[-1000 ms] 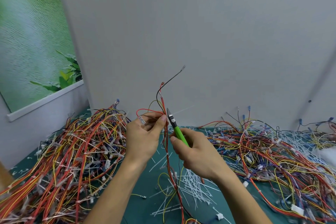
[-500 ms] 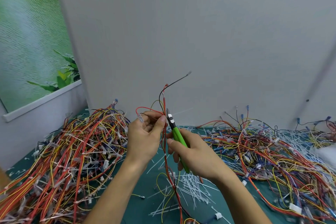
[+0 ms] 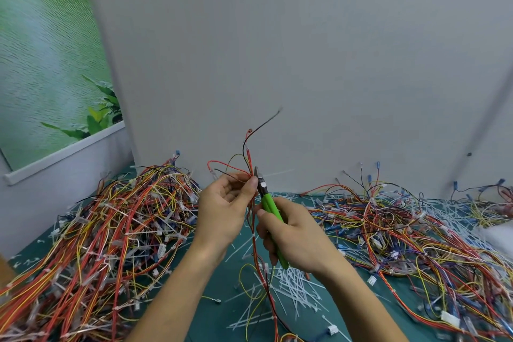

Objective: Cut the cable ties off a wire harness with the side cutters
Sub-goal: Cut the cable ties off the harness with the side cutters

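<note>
We saw the left hand (image 3: 224, 212) pinching the wire harness (image 3: 248, 153) between thumb and curled fingers. It held the harness upright above the desk (image 3: 222, 282), loose ends fanning up against the grey wall (image 3: 305, 64), the rest trailing down onto the desk. The right hand (image 3: 295, 240) gripped the side cutters (image 3: 269, 206), fingers curled round the green handles, with the blades pointing up at the harness, just beside the left thumb. Cut white cable ties (image 3: 294, 286) lay scattered below, between the left heap (image 3: 111, 230) and the right heap (image 3: 402, 230) of harnesses.
</note>
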The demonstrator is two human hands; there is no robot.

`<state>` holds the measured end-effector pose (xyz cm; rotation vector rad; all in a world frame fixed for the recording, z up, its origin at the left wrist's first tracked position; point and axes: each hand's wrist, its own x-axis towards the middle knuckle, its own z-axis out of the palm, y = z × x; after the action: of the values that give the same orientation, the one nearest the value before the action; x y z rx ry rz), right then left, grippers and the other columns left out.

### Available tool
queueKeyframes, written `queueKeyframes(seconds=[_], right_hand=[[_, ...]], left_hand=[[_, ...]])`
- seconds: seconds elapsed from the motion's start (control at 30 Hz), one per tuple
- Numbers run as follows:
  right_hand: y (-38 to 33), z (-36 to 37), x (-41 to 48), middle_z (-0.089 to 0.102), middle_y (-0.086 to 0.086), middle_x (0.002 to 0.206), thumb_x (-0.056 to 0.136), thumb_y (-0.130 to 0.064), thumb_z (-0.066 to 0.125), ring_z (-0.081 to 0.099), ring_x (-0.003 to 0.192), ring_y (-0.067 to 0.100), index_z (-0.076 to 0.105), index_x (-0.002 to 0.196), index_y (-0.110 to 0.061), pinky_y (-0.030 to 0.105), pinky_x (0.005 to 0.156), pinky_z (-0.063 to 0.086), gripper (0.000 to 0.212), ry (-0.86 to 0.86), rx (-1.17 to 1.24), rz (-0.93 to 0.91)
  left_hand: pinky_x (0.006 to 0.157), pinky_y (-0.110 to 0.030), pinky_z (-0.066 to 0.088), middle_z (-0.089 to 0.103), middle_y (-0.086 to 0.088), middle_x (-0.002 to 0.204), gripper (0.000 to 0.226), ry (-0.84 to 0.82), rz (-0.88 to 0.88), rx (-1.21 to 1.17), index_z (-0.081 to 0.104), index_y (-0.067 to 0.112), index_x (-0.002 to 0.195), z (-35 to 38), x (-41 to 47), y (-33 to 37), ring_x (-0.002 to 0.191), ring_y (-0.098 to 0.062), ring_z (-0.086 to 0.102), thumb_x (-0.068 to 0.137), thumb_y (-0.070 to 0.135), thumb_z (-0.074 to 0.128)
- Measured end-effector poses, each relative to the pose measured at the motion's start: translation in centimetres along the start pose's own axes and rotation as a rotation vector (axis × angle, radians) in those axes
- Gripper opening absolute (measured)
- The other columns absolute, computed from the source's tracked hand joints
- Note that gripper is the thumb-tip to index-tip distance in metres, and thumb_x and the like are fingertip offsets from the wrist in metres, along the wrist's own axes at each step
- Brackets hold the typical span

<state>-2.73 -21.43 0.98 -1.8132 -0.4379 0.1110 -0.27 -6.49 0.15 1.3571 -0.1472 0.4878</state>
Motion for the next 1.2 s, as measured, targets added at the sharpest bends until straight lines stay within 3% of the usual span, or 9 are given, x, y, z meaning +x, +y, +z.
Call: queueKeyframes(seconds=[0.13,0.37,0.63,0.77,0.9,1.0,1.2], right_hand=[[-0.1,0.0,-0.2,0.065,0.001,0.073,0.105,-0.026,0.055,0.062,0.06,0.027,0.057,0.101,-0.006,0.047,0.058,0.057,0.02,-0.024,0.029,0.012],[-0.4,-0.4,-0.4,0.064,0.001,0.082,0.104,-0.038,0.057,0.062,0.069,0.021,0.058,0.105,-0.011,0.044,0.065,0.06,0.026,-0.075,0.05,0.062],[-0.1,-0.4,-0.2,0.052,-0.003,0.071,0.107,-0.034,0.053,0.05,0.057,0.02,0.053,0.099,-0.01,0.034,0.052,0.047,0.025,-0.062,0.052,0.058],[-0.3,-0.4,-0.2,0.048,0.008,0.076,0.108,-0.027,0.053,0.046,0.056,0.018,0.05,0.103,0.0,0.03,0.047,0.046,0.028,-0.09,0.124,0.07],[-0.2,-0.5,-0.2,0.058,0.008,0.077,0.107,-0.032,0.054,0.056,0.063,0.026,0.054,0.104,-0.004,0.041,0.058,0.054,0.028,-0.111,0.071,0.077],[-0.2,-0.5,-0.2,0.062,0.005,0.083,0.105,-0.037,0.056,0.063,0.07,0.022,0.057,0.107,-0.01,0.043,0.066,0.06,0.027,-0.129,0.025,0.094],[0.2,-0.3,0.0,0.059,0.011,0.077,0.107,-0.038,0.052,0.059,0.064,0.03,0.054,0.101,-0.006,0.046,0.061,0.055,0.032,-0.083,-0.02,0.08]], left_hand=[[0.074,-0.016,0.055,0.077,0.003,0.089,0.019,0.029,0.005,-0.026,0.073,0.023,0.092,-0.1,-0.1,-0.3,0.088,-0.012,0.074,0.077,0.033,0.078],[0.075,-0.018,0.056,0.078,-0.001,0.088,0.007,0.007,0.0,-0.067,0.078,0.023,0.083,-0.1,-0.1,-0.3,0.087,-0.014,0.075,0.077,0.026,0.08],[0.072,-0.018,0.056,0.078,-0.004,0.087,0.017,0.016,-0.027,-0.066,0.077,0.015,0.091,-0.1,0.0,-0.5,0.081,-0.013,0.073,0.078,0.026,0.077],[0.071,-0.017,0.055,0.077,-0.004,0.085,0.012,0.006,-0.046,-0.06,0.077,0.014,0.092,-0.3,0.2,-0.6,0.08,-0.011,0.072,0.083,0.023,0.076],[0.072,-0.017,0.055,0.077,-0.003,0.085,0.006,0.014,-0.081,-0.038,0.076,0.012,0.094,-0.3,0.3,-0.9,0.081,-0.01,0.072,0.089,0.015,0.073],[0.074,-0.019,0.056,0.077,-0.003,0.087,0.009,0.016,-0.096,-0.011,0.076,0.011,0.097,-0.2,0.2,-1.1,0.082,-0.011,0.072,0.09,0.016,0.072],[0.075,-0.022,0.056,0.077,-0.002,0.086,0.007,0.029,-0.109,-0.011,0.075,0.011,0.096,-0.2,0.2,-1.2,0.083,-0.012,0.072,0.091,0.014,0.072]])
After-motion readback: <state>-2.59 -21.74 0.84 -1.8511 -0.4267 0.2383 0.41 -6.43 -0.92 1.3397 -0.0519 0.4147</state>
